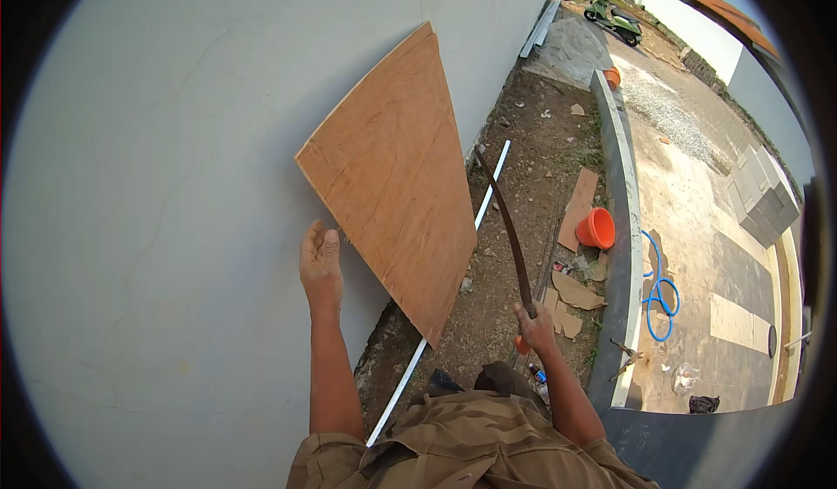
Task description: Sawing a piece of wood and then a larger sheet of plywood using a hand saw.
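Observation:
A plywood sheet [384, 184] stands tilted against the white wall [174, 184]. My left hand [318, 262] is raised beside its lower left edge, fingers upward and holding nothing; whether it touches the edge is unclear. My right hand [536, 323] grips a long, dark, slightly curved blade [514, 245], perhaps a saw, with orange showing below my fist. A long white metal strip [397, 397] lies along the ground under the plywood's lower corner.
A low concrete ledge [623, 193] runs at the right. Beside it are an orange bucket [595, 227] and cardboard scraps [575, 293]. Beyond lie a blue hose [663, 306] and stacked grey blocks [754, 193]. Farther back are a sand pile [567, 49] and a green scooter [610, 18].

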`<state>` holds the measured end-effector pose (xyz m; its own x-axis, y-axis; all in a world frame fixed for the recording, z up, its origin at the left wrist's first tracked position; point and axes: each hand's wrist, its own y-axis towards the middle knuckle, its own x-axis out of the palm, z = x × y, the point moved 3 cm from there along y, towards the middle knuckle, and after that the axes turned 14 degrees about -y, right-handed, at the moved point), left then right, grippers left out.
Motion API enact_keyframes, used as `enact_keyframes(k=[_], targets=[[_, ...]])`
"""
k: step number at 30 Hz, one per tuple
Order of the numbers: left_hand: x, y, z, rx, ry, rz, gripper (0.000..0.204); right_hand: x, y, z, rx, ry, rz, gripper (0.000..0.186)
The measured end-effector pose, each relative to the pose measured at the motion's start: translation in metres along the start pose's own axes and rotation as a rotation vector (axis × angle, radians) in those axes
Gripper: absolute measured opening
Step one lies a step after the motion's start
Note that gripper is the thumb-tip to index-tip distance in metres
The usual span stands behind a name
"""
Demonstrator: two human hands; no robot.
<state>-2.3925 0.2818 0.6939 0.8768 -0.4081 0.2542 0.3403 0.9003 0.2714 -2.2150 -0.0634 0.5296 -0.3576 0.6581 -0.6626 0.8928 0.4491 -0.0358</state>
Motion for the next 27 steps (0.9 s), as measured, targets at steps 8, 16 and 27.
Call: enact_keyframes(k=[8,16,27], targets=[[0.06,0.069,0.016,0.135,0.158,0.093,0.052,-0.015,0.153,-0.143,-0.357,0.178,-0.048,0.041],[0.038,0.032,0.033,0.199,0.119,0.276,0.047,0.009,0.241,-0.183,-0.558,0.258,-0.305,0.037],[0.023,-0.05,0.043,0.397,-0.094,0.48,0.048,0.022,0.274,-0.154,-0.643,0.443,-1.046,0.042]])
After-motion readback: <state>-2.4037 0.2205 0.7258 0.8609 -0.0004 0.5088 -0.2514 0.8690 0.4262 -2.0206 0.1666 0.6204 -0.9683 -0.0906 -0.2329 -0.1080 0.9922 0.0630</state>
